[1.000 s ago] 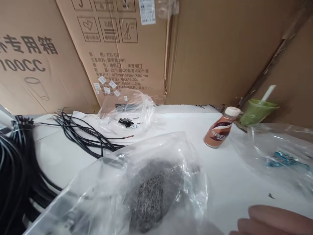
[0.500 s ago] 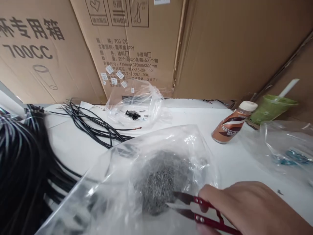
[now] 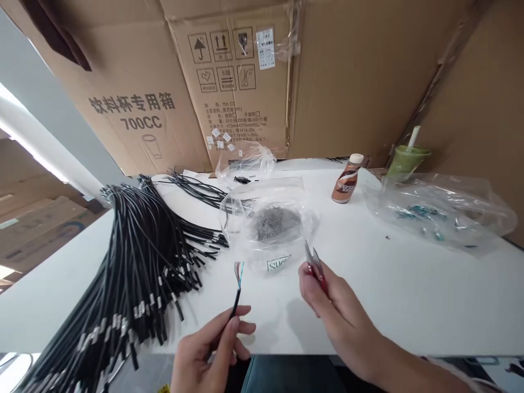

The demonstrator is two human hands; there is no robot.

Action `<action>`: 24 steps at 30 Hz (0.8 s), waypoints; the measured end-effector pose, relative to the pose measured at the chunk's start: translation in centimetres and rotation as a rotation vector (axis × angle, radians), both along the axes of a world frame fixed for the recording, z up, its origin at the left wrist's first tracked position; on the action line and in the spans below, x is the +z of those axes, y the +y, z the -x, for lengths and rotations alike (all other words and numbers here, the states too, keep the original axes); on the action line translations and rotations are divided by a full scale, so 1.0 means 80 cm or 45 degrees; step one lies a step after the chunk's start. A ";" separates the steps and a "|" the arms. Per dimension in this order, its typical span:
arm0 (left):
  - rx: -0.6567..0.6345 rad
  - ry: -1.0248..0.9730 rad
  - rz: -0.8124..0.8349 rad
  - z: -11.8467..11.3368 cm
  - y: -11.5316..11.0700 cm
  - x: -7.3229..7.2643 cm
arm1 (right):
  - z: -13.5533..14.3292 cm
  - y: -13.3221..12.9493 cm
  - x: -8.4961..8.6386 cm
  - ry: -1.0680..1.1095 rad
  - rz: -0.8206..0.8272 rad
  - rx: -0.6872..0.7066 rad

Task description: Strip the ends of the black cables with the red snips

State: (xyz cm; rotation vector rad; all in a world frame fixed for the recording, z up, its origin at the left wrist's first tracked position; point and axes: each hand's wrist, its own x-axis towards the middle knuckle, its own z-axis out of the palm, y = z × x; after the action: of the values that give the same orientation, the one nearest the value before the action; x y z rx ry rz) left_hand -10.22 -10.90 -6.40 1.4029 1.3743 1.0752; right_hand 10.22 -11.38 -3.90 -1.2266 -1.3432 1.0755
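Note:
Near the table's front edge, my left hand [image 3: 216, 346] pinches a black cable [image 3: 235, 304] between thumb and fingers. The cable's stripped end points up, with thin reddish-brown and blue wires [image 3: 238, 274] spread apart. To the right, my right hand [image 3: 333, 300] is wrapped round small red-handled snips [image 3: 316, 267], whose two blades point up and stand slightly apart. The snips do not touch the wires. Beyond both hands lies a clear plastic bag [image 3: 262, 254] holding a grey mass of fine pieces [image 3: 272, 222].
A big bundle of black cables [image 3: 143, 256] covers the left side. More cables [image 3: 196, 188] and a small bag [image 3: 262, 161] lie at the back, before cardboard boxes [image 3: 245, 120]. A bottle [image 3: 346, 180], green cup [image 3: 407, 159] and bag with teal pieces [image 3: 434, 215] are at right.
The view has pulled back and tilted up. My right hand and the snips have moved away from the bag of grey pieces. My left hand with the cable has come into view.

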 end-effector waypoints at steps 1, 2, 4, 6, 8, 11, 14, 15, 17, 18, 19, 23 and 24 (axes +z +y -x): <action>-0.060 0.026 -0.028 0.004 0.000 0.001 | 0.010 -0.003 0.004 0.048 -0.029 -0.012; -0.108 0.047 -0.044 0.008 -0.002 0.001 | 0.020 -0.004 0.008 0.091 -0.061 -0.018; -0.151 0.088 -0.072 0.015 -0.006 0.003 | 0.037 -0.002 0.017 0.152 -0.121 -0.021; -0.148 0.122 -0.116 0.017 -0.014 0.009 | 0.051 0.005 0.026 0.201 -0.169 -0.032; -0.121 0.133 -0.168 0.014 -0.022 0.019 | 0.062 0.010 0.034 0.255 -0.197 -0.036; -0.019 0.078 -0.212 0.005 -0.032 0.037 | 0.073 0.010 0.042 0.288 -0.225 -0.040; 0.054 0.014 -0.186 0.002 -0.034 0.046 | 0.080 0.000 0.040 0.266 -0.296 -0.128; 0.055 0.001 -0.174 0.003 -0.033 0.046 | 0.082 -0.005 0.037 0.234 -0.343 -0.156; 0.066 -0.023 -0.161 0.006 -0.031 0.044 | 0.089 -0.016 0.027 0.102 -0.522 -0.211; 0.085 -0.035 -0.156 0.007 -0.031 0.042 | 0.093 -0.020 0.020 0.001 -0.655 -0.258; 0.109 -0.046 -0.151 0.008 -0.032 0.039 | 0.097 -0.024 0.013 -0.109 -0.814 -0.332; 0.139 -0.068 -0.149 0.007 -0.038 0.033 | 0.110 -0.035 -0.008 -0.470 -1.262 -0.543; 0.141 -0.054 -0.175 0.007 -0.039 0.033 | 0.112 -0.037 -0.011 -0.496 -1.231 -0.503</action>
State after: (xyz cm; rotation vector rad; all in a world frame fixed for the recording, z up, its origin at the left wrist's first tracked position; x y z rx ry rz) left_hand -10.78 -14.06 -3.79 1.4065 1.3825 1.2863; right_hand 1.29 -14.32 -4.80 -0.8905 -1.5324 -0.1449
